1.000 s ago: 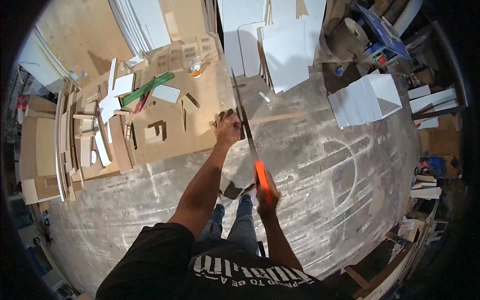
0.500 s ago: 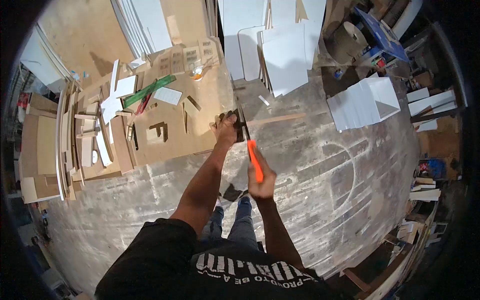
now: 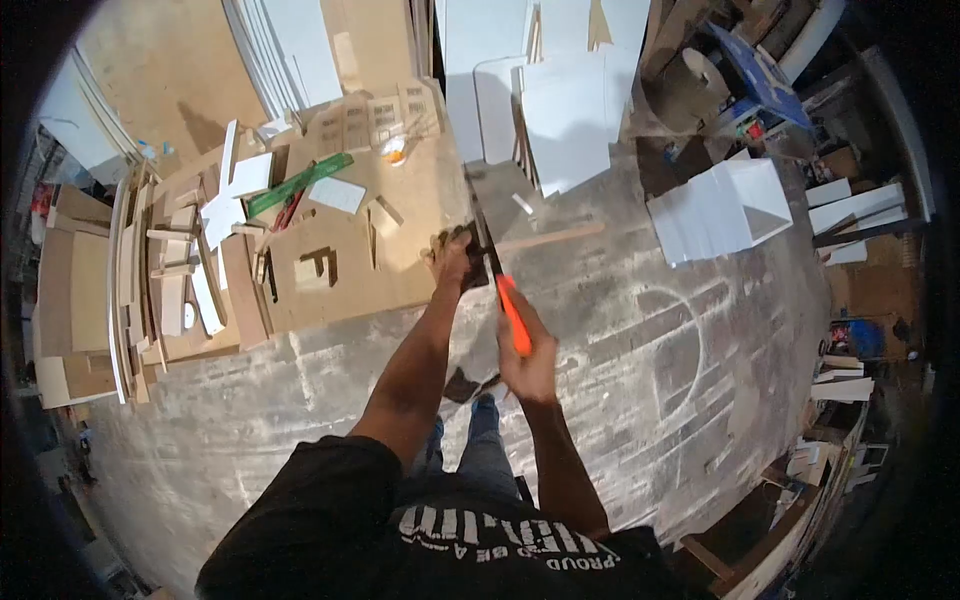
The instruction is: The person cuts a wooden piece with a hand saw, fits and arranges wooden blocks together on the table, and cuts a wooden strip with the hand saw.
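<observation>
My right hand (image 3: 530,368) is wrapped round the orange handle of a handsaw (image 3: 515,318), whose blade points away from me along the right edge of the wooden worktable (image 3: 350,290). At that edge, my left hand (image 3: 450,256) presses on a small dark piece (image 3: 474,262) beside the blade. What its fingers grip there is too small and dark to make out. A thin wooden strip (image 3: 550,237) extends to the right from near the blade.
On the table lie a green tool (image 3: 300,185), a white sheet (image 3: 337,195), a small cup (image 3: 393,150) and wood offcuts (image 3: 315,270). White boards (image 3: 570,120) lean beyond the table. A white box (image 3: 720,210) stands on the floor to the right.
The saw and my right hand have shifted slightly, with the blade reaching a bit farther forward along the table edge. My left hand stays at the edge. The view has moved a little.
</observation>
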Action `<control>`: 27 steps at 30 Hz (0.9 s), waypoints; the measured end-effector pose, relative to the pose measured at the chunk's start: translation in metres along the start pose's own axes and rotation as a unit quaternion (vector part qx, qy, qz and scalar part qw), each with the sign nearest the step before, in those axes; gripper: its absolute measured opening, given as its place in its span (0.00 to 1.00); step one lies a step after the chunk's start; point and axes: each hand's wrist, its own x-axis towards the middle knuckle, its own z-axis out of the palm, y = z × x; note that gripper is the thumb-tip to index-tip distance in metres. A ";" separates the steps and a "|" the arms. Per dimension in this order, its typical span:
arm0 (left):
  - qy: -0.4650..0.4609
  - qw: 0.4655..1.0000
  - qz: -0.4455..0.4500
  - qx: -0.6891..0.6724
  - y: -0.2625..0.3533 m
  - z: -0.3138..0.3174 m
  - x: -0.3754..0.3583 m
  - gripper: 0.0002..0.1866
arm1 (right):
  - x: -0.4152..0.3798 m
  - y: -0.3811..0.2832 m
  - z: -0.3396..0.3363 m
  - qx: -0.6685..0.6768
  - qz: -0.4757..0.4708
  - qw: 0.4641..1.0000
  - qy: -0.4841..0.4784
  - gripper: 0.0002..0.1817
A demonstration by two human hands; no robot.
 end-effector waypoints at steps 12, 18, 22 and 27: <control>-0.019 0.997 0.073 0.005 0.023 -0.041 -0.002 0.20 | 0.057 0.016 0.016 -0.036 -0.134 0.989 0.052 0.23; 0.029 0.989 0.145 0.024 0.024 -0.043 -0.008 0.14 | 0.039 0.027 0.032 -0.005 -0.115 0.991 0.067 0.22; -0.024 0.991 0.119 -0.053 0.024 -0.051 -0.006 0.14 | 0.055 0.033 0.027 -0.029 -0.143 0.987 0.059 0.20; 0.058 0.989 0.128 0.054 0.033 -0.050 -0.011 0.31 | 0.068 0.013 0.000 -0.005 0.036 0.999 -0.038 0.29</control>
